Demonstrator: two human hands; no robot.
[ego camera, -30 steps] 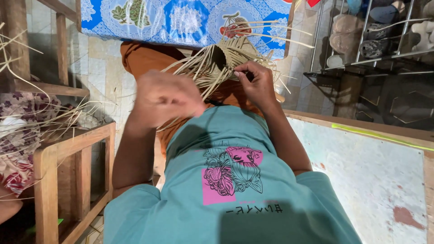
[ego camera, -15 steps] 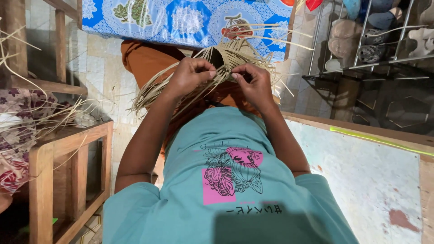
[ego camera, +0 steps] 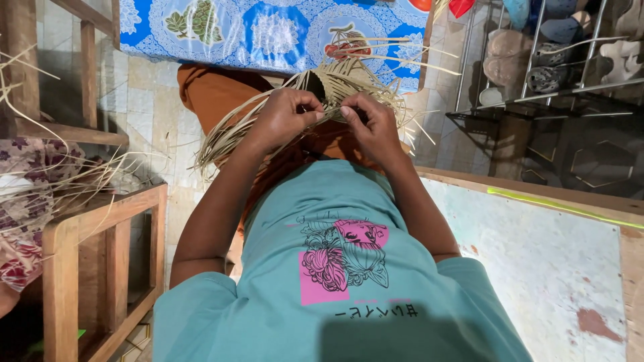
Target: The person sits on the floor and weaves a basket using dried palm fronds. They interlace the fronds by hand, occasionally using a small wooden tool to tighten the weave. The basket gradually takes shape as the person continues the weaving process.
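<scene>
A half-woven straw basket (ego camera: 339,84) of pale dry strips rests on my lap, above my orange trousers (ego camera: 221,90). My left hand (ego camera: 285,119) grips a bundle of loose straw strips (ego camera: 225,137) that fans out to the left. My right hand (ego camera: 369,124) pinches strips at the basket's near edge. Both hands meet at the weave, fingers closed on the straw. More strip ends stick out to the right of the basket.
A blue flowered cloth (ego camera: 268,30) hangs ahead. A wooden stool frame (ego camera: 100,255) stands at the left with loose straw and patterned fabric (ego camera: 27,194) on it. A metal shoe rack (ego camera: 557,60) is at the right, a pale worn board (ego camera: 550,268) beside me.
My left hand has come down from a raised position to the basket and closed on the strips next to my right hand. The loose strips now fan lower left.
</scene>
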